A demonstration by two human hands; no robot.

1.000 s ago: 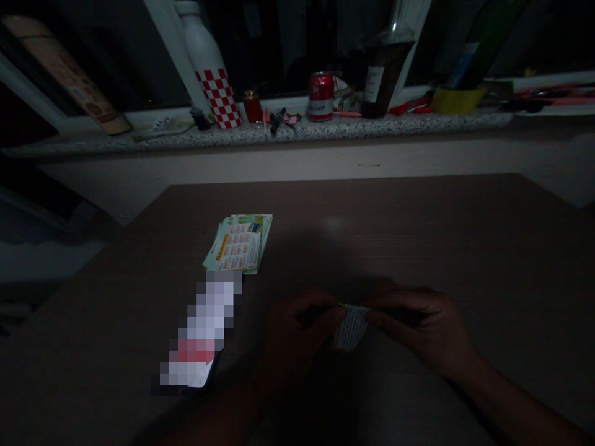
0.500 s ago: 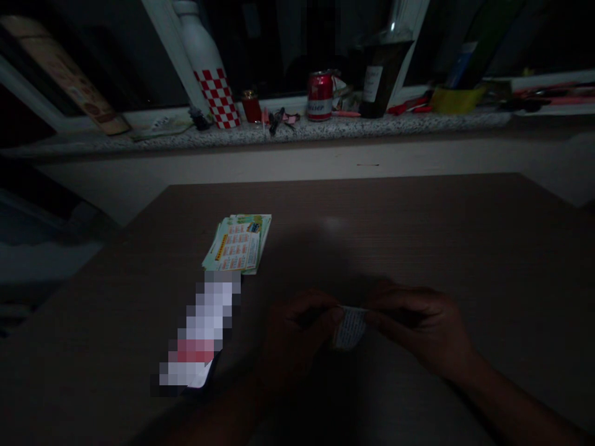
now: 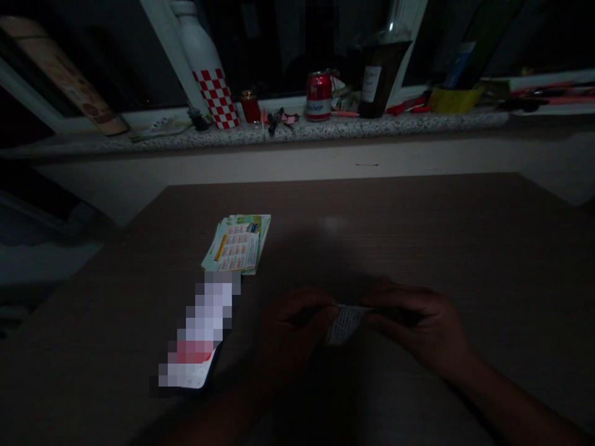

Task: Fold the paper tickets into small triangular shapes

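A small white slip of printed paper [image 3: 344,323] hangs between both my hands just above the dark wooden table [image 3: 418,223]. My left hand [image 3: 290,331] pinches its left edge with closed fingers. My right hand [image 3: 416,328] pinches its upper right edge, fingers curled. The scene is very dim, so the print on the paper is unreadable.
A stack of green printed cards [image 3: 238,244] lies on the table to the left, with a long blurred-out item [image 3: 199,334] in front of it. On the stone sill behind stand a checkered bottle [image 3: 207,68], a red can [image 3: 318,95] and a dark bottle [image 3: 379,74].
Both hands and the paper slip have drifted slightly left, and the slip has tilted a little. Nothing else has moved.
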